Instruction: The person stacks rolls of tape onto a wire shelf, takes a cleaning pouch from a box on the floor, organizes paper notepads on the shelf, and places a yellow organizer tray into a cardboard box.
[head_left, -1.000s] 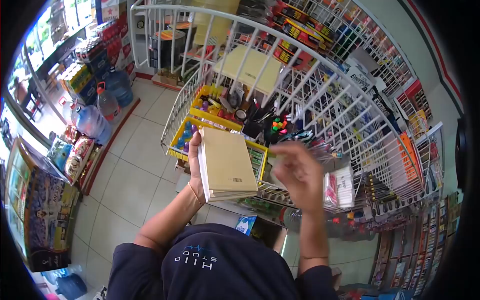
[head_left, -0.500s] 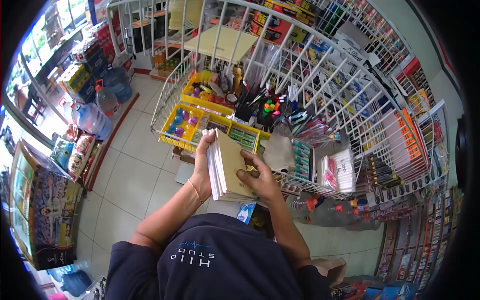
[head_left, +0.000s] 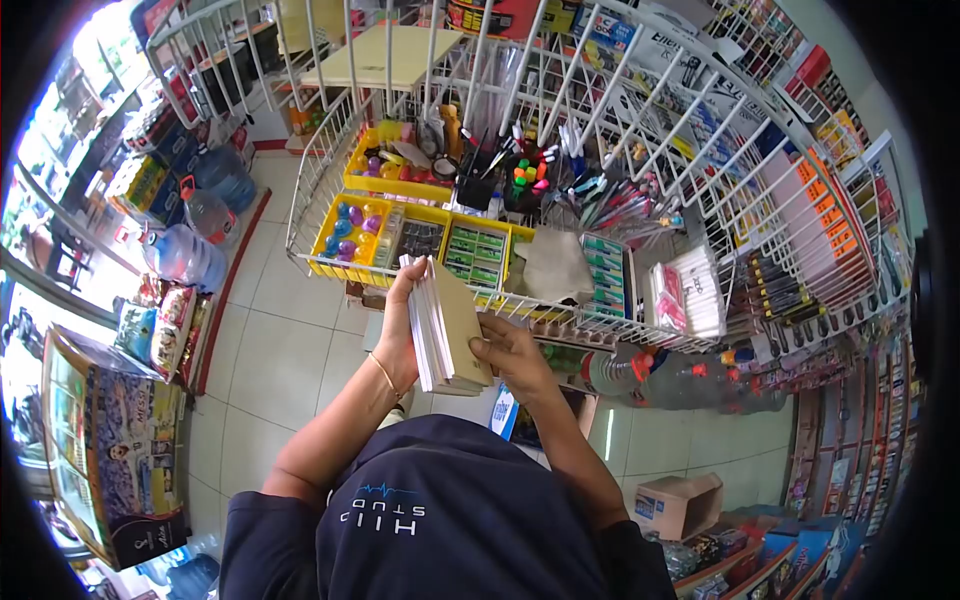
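A thick stack of envelopes or thin booklets [head_left: 455,325], white on the left and tan on the right, stands on edge between my hands. My left hand [head_left: 402,320] is wrapped round its left side, thumb at the upper end. On the right side my right hand [head_left: 510,355] grips the tan outer face with thumb and fingers. Just beyond the stack is a white wire basket shelf [head_left: 560,318] with yellow trays [head_left: 385,272] in it. A beige cloth-like piece [head_left: 553,267] lies beside several green-and-white small boxes [head_left: 607,275].
Pens and markers [head_left: 620,195] fill the shelf's middle. Large water bottles [head_left: 185,260] stand along the left floor edge. Plastic bottles [head_left: 690,375] lie under the shelf. An open cardboard box [head_left: 680,503] sits on the tiled floor [head_left: 285,350] at lower right, near a display case [head_left: 110,450] at left.
My view has shifted, so the shelf sits further left and the cardboard box shows more fully. Both hands keep hold of the stack, which appears slightly further left.
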